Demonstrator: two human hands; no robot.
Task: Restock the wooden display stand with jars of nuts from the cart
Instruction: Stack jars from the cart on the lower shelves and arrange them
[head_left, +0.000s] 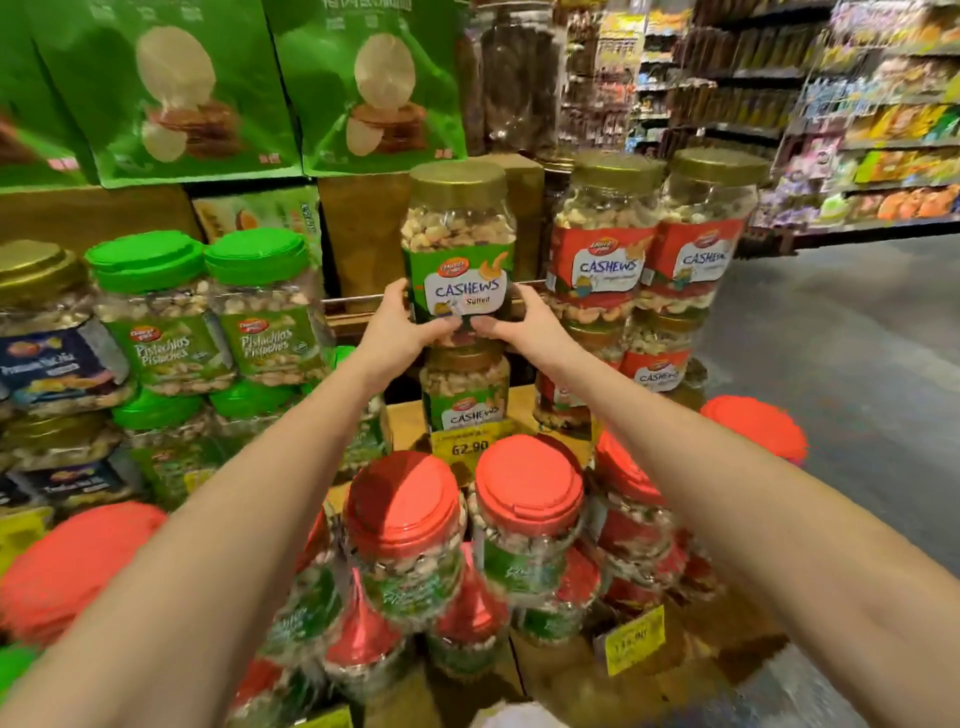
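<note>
A clear jar of salted cashews (458, 244) with a gold lid and green label stands on top of another green-label cashew jar (464, 387) on the wooden display stand (410, 421). My left hand (397, 325) grips its lower left side and my right hand (524, 325) grips its lower right side. The jar is upright. Red-label cashew jars (602, 244) are stacked two high just to its right. Pistachio jars (156, 317) with green lids stand to the left.
Red-lidded jars (402, 519) fill the lower tier in front of me. Yellow price tags (467, 444) hang on the stand's edges. Green snack bags (171, 88) sit above. An aisle floor (831, 332) and shelves (857, 130) lie to the right.
</note>
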